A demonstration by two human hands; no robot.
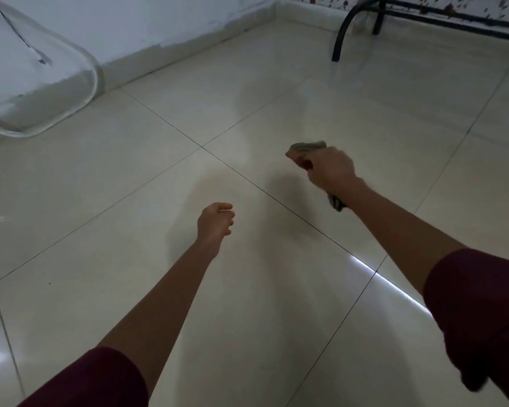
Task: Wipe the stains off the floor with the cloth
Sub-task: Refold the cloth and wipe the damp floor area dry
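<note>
A crumpled grey-green cloth is bunched in my right hand, which is shut around it above the glossy cream floor tiles. One end of the cloth sticks out past the fingers and another end hangs below the wrist. My left hand hovers lower and to the left, fingers loosely curled with nothing in them. Both hands cast soft shadows on the tiles. No distinct stain shows on the floor; only a few tiny dark specks lie at the left.
A white wall with a skirting board runs along the back left. A clear curved plastic object stands at the far left. Black metal furniture legs stand at the back right. Dark grout lines cross the tiles.
</note>
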